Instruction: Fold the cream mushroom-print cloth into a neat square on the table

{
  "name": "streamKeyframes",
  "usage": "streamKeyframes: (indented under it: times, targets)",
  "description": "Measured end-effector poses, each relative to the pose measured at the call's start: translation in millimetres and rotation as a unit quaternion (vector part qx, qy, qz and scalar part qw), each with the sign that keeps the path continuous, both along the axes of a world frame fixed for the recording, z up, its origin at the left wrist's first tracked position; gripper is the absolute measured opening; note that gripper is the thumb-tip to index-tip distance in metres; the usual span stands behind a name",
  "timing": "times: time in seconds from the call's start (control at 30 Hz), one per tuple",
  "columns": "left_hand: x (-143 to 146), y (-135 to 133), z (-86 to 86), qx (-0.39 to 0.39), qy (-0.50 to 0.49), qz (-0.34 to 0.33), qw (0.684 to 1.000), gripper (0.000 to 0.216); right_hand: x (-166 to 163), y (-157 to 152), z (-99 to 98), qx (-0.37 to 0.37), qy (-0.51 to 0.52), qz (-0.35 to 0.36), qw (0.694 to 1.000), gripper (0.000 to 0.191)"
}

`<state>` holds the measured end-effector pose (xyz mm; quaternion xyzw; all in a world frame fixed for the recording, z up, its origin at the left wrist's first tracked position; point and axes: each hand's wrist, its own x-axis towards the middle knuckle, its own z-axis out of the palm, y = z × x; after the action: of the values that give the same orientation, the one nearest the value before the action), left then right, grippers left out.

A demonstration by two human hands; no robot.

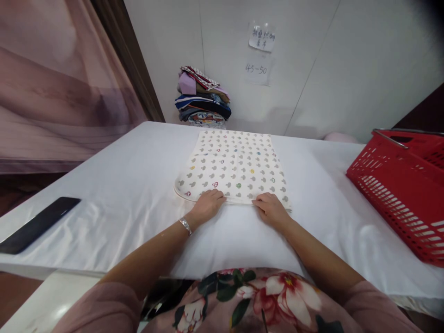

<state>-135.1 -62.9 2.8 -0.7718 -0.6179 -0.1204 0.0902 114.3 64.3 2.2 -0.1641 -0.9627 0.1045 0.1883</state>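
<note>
A white cloth (239, 162) printed with grey and a few coloured mushrooms lies folded flat on the white-covered table in front of me. Its near left corner is rounded; the near right one looks squarer. My left hand (209, 204), with a silver bracelet at the wrist, is closed on the near edge, left of its middle. Farther right on the same edge, my right hand (271, 210) pinches the cloth with curled fingers. The fingertips of both hands are partly hidden.
A red plastic basket (391, 203) with a metal handle stands at the table's right. A dark flat phone or tablet (40, 224) lies at the left. Folded fabrics are stacked (203, 99) against the wall behind the table. A pinkish curtain (65, 83) hangs at the left.
</note>
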Motion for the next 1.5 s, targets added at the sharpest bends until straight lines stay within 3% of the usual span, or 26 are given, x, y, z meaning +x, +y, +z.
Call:
streamKeyframes:
  times: [0.27,0.47,0.73,0.87,1.13,1.5]
  targets:
    - [1,-2,11.4,-0.036,-0.047,0.004,0.998,0.027,0,10,-1.5,-0.079,0.014,-0.015,0.997,0.028]
    - [-5,4,11.3,-0.069,-0.074,-0.012,0.995,0.023,0,11,0.0,-0.024,-0.008,0.000,1.000,0.025]
    - [-9,5,13.0,-0.072,-0.128,-0.024,0.989,0.025,-2,13,-6.2,-0.046,0.021,-0.017,0.999,0.027]
    - [-8,6,13.6,-0.075,-0.119,-0.020,0.990,0.024,-4,11,-4.6,-0.030,0.006,-0.032,0.999,0.026]
    - [-3,6,12.7,-0.058,-0.108,-0.004,0.992,0.021,-5,6,2.3,-0.096,0.053,-0.052,0.993,0.019]
    - [3,8,19.1,-0.065,-0.065,0.004,0.996,0.027,-7,8,-5.0,-0.106,0.051,-0.045,0.992,0.018]
